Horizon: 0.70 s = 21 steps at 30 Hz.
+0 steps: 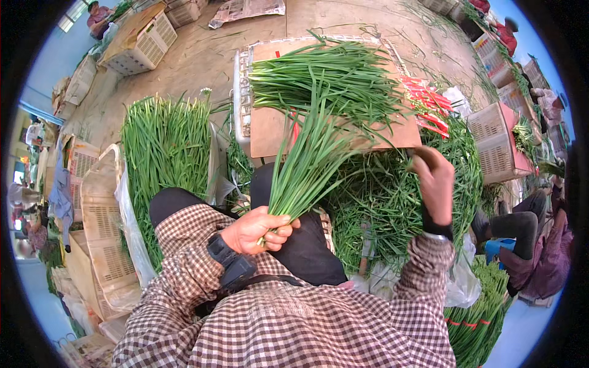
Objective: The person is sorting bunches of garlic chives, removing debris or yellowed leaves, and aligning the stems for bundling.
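My left hand (260,232) grips the lower stems of a bunch of green garlic chives (308,170), whose leaves fan up and away from me. Out to the right, my right hand (435,181) is blurred, with curled fingers near the corner of a cardboard sheet (271,133); whether it pinches anything is unclear. On that cardboard lies a thick layer of chives (322,80), pale stem ends to the left. Below my right hand spreads a tangled heap of loose chive leaves (382,202). Red printed strips (428,101) lie beside the cardboard's right edge.
Upright chives (165,142) fill a plastic-lined container at left, beside a tilted plastic crate (108,221). A wooden-handled tool (365,250) rests in the loose heap. Red-banded chive bundles (474,317) stand lower right, near a seated person (536,248). Another crate (494,142) is farther right.
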{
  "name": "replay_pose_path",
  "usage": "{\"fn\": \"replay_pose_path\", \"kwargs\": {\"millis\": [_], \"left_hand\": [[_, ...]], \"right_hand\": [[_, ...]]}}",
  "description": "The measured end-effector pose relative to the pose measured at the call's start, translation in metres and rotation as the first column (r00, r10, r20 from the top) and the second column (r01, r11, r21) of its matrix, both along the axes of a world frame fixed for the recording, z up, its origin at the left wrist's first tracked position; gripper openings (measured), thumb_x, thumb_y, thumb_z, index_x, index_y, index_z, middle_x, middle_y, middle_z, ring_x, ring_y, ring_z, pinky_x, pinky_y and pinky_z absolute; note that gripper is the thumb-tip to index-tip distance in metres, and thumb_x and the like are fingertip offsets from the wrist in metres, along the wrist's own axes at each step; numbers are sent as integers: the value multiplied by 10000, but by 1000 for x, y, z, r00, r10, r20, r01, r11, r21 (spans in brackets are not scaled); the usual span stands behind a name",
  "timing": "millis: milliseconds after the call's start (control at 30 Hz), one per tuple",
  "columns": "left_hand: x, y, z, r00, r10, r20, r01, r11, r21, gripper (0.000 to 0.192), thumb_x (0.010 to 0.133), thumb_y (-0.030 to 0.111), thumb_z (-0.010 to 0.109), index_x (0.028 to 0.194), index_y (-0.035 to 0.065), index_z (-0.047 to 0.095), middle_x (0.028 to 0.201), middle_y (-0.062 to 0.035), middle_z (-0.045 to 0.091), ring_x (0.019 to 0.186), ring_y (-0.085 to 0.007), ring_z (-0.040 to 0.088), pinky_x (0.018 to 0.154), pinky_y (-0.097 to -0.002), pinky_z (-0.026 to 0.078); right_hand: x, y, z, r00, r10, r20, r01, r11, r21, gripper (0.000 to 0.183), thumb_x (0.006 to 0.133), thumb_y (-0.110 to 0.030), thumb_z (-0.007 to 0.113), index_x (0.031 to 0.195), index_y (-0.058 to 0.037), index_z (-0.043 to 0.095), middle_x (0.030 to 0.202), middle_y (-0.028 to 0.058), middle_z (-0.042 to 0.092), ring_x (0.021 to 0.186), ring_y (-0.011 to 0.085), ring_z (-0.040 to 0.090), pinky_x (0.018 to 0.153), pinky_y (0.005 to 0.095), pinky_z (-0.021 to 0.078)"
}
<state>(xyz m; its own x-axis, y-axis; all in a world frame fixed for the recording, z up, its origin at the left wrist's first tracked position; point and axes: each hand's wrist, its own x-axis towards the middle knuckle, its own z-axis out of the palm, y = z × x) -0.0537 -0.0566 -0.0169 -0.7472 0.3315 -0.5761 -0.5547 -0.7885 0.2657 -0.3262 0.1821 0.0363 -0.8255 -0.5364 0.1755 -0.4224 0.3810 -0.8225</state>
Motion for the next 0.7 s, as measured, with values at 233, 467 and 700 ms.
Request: {"fn": "replay_pose_path", "kwargs": {"millis": [233, 467, 700], "left_hand": [[31, -4, 14, 996, -91, -4, 90, 992, -93, 203, 945, 178, 517, 1026, -7, 537, 629, 37, 392, 489, -41, 314, 444, -208, 254], [49, -12, 15, 994, -112, 14, 113, 985, -127, 203, 944, 161, 511, 1036, -19, 528, 625, 34, 388, 484, -44, 298, 431, -201, 245], [50, -17, 20, 985, -169, 36, 173, 972, -156, 195, 949, 195, 515, 1021, 14, 506, 620, 44, 374, 486, -44, 296, 439, -206, 234]], "right_hand": [[-16, -118, -54, 929, 371, 20, -367, 909, 198, 439, 741, -230, 727, 1029, 68, 583, 929, 212, 653, 837, 278, 655, 708, 351, 522], [-5, -115, -95, 916, 398, -55, -354, 863, 361, 336, 747, -211, 722, 936, 41, 604, 769, 193, 648, 683, 320, 631, 634, 404, 492], [-4, -93, -78, 766, 424, 483, -486, 874, 5, 235, 913, -144, 512, 943, 65, 615, 730, 88, 631, 515, 116, 544, 496, 269, 455]]}}
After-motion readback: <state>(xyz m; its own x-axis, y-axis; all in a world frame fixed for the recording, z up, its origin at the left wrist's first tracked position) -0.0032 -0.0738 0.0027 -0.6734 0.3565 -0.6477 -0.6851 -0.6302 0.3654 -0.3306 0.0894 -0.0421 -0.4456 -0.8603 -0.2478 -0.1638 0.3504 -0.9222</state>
